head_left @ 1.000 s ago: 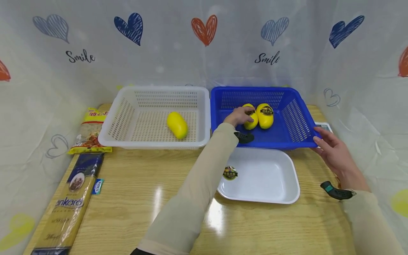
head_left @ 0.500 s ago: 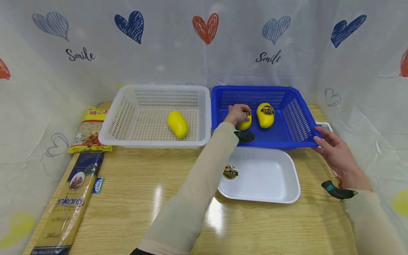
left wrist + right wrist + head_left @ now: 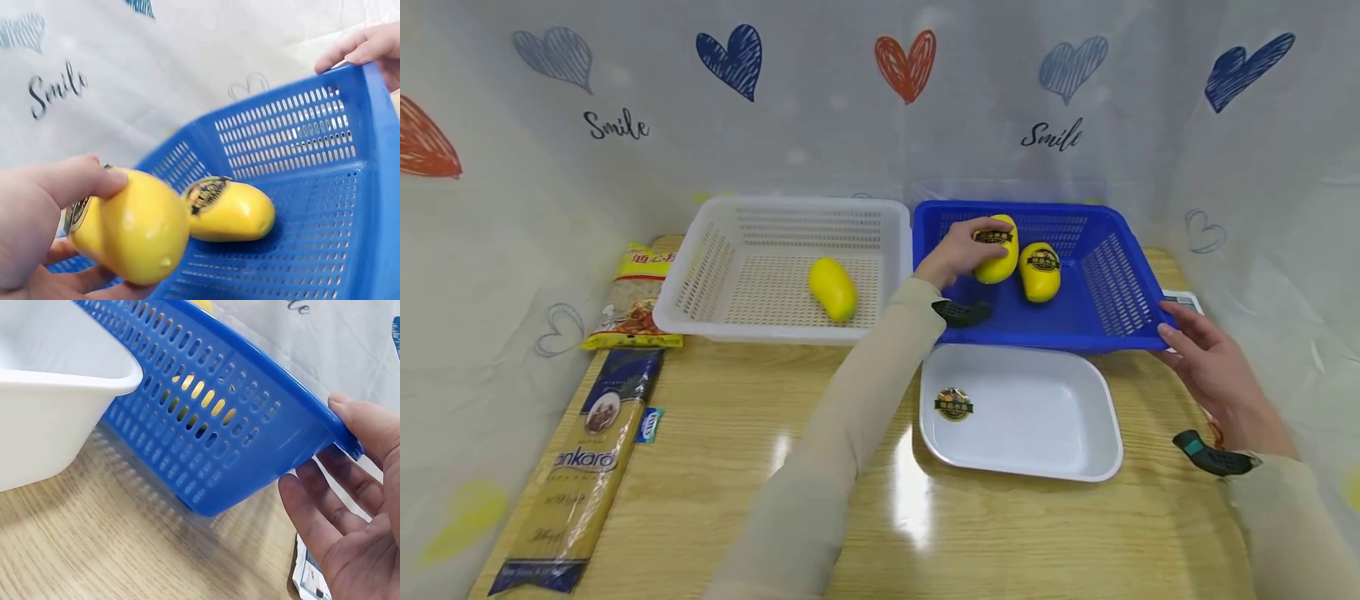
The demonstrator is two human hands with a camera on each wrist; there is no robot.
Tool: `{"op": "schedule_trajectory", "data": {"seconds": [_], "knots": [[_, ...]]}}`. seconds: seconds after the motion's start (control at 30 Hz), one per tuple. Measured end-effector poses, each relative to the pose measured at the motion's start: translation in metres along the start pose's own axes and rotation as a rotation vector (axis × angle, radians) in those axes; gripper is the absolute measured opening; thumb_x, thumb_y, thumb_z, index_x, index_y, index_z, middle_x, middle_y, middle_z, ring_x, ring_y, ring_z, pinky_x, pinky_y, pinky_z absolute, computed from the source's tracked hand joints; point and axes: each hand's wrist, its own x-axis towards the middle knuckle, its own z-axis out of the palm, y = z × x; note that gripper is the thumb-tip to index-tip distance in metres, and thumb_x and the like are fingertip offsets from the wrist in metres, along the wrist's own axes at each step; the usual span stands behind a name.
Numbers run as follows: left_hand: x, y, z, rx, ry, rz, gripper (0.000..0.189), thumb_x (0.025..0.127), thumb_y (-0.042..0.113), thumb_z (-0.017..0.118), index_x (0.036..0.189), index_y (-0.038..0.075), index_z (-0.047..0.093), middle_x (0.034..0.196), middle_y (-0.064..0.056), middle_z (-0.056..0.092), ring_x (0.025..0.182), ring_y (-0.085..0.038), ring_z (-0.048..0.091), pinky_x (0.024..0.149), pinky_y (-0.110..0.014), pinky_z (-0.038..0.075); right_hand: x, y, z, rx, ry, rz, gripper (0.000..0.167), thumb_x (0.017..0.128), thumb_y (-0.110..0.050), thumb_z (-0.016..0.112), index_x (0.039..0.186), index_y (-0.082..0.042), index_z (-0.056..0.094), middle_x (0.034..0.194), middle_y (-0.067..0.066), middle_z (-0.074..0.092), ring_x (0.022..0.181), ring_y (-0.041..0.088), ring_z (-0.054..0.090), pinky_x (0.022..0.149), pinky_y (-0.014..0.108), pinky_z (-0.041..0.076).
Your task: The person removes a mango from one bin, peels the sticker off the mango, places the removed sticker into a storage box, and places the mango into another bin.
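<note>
My left hand (image 3: 957, 252) grips a yellow mango (image 3: 998, 260) with a black-and-gold sticker, held up over the blue basket (image 3: 1078, 340). In the left wrist view the thumb lies across the top of this mango (image 3: 145, 228) and the fingers curl beneath it. A second stickered mango (image 3: 1040, 273) lies on the basket floor beside it. At the basket's right front corner, my right hand (image 3: 1217, 367) holds the rim; the right wrist view shows the thumb on top of the rim (image 3: 300, 394) and the fingers under it.
A white basket (image 3: 775, 335) with one mango (image 3: 833, 289) stands left of the blue one. In front is a white tray (image 3: 1030, 417) bearing a loose sticker (image 3: 953, 404). Spaghetti (image 3: 580, 467) and a yellow-edged food bag (image 3: 638, 296) lie at the left edge.
My left hand takes hold of the left mango in the blue basket, shifts it left away from the other one, then lifts it. The right hand stays at the rim; the head view turns slightly left.
</note>
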Motion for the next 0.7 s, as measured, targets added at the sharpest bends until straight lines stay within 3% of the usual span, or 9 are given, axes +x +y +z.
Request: {"op": "schedule_trajectory", "data": {"seconds": [0.17,0.27,0.43,0.6,0.7], "knots": [[-0.024,0.012,-0.019,-0.021,-0.118,0.048,0.04,0.093,0.018,0.069,0.132,0.024,0.062,0.139,0.001,0.046,0.104,-0.018,0.058,0.077,-0.028,0.055,0.0,0.001,0.001,0.047,-0.008,-0.005,0.042,0.099,-0.007,0.054,0.14,-0.013,0.05,0.124,0.0,0.051,0.098,0.008,0.063,0.079,0.022,0.055],[-0.043,0.02,-0.027,0.048,-0.149,0.116,0.04,0.093,0.019,0.069,0.132,0.025,0.062,0.141,0.004,0.046,0.107,-0.016,0.056,0.079,-0.026,0.053,0.0,0.001,0.001,0.072,-0.018,0.0,0.04,0.099,-0.007,0.054,0.139,-0.013,0.051,0.123,0.0,0.051,0.098,0.008,0.063,0.078,0.023,0.055],[-0.078,0.027,-0.039,0.16,-0.146,0.252,0.04,0.092,0.019,0.069,0.131,0.022,0.064,0.14,0.004,0.046,0.116,-0.01,0.046,0.084,-0.024,0.05,-0.001,0.001,0.001,0.104,-0.027,-0.003,0.04,0.099,-0.005,0.052,0.138,-0.013,0.052,0.123,0.0,0.052,0.097,0.008,0.064,0.078,0.024,0.056],[-0.119,0.027,-0.052,0.222,-0.122,0.282,0.039,0.092,0.026,0.07,0.13,0.027,0.064,0.136,0.003,0.036,0.121,-0.011,0.03,0.094,-0.027,0.042,-0.001,0.001,0.002,0.094,-0.007,0.008,0.041,0.099,-0.007,0.053,0.14,-0.015,0.052,0.122,-0.002,0.052,0.096,0.008,0.064,0.076,0.023,0.056],[-0.147,0.022,-0.062,0.287,-0.118,0.323,0.038,0.092,0.029,0.07,0.13,0.027,0.064,0.132,0.001,0.039,0.118,-0.014,0.033,0.095,-0.032,0.039,-0.002,0.001,0.002,0.099,-0.024,-0.002,0.042,0.099,-0.006,0.052,0.14,-0.014,0.052,0.123,-0.002,0.053,0.097,0.007,0.065,0.076,0.023,0.056]]}}
